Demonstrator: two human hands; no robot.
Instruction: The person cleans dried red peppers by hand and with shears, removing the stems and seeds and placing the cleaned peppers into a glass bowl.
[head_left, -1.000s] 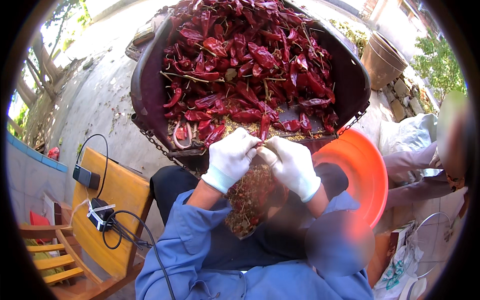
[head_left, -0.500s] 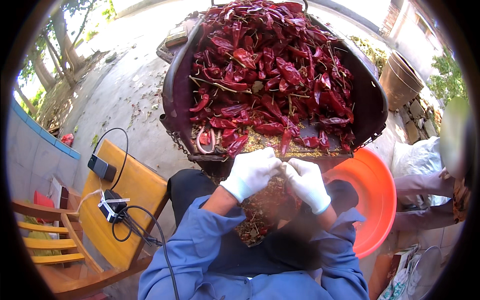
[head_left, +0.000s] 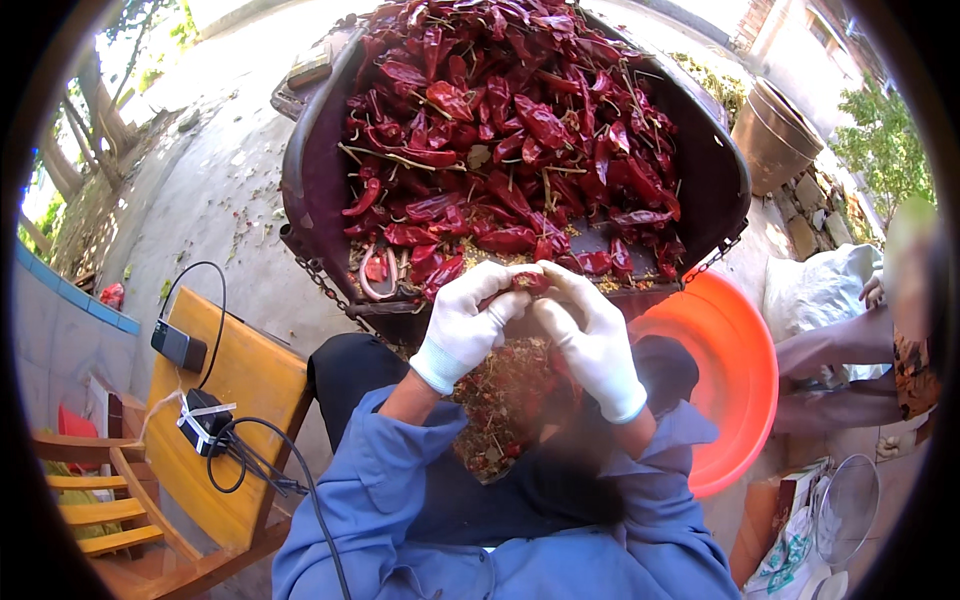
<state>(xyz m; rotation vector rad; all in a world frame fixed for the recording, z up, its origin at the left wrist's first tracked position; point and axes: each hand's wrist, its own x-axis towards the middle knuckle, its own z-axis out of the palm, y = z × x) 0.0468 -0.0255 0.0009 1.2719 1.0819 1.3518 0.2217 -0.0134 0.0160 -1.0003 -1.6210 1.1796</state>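
A dark red dried chili pepper (head_left: 530, 283) shows between my two white-gloved hands, in front of the cart's near edge. My left hand (head_left: 468, 318) has its fingers curled round one end. On the other side my right hand (head_left: 590, 335) pinches the pepper with thumb and fingertips. Yellow seeds seem to show on the pepper. Beyond my hands, a heap of dried red chili peppers (head_left: 500, 130) fills a dark cart bed (head_left: 312, 190), with yellow seeds scattered near its front. Below my hands, chili scraps and seeds (head_left: 500, 400) lie between my legs.
An orange basin (head_left: 735, 390) stands by my right knee. On my left, a yellow wooden chair (head_left: 240, 370) carries black devices with cables, and one cable runs over my left sleeve. Another person's legs (head_left: 835, 345) and a white sack (head_left: 815, 290) are at the right.
The view has shifted, so the cart sits farther left and higher. My hands have opened slightly apart, and the chili pepper between them now shows.
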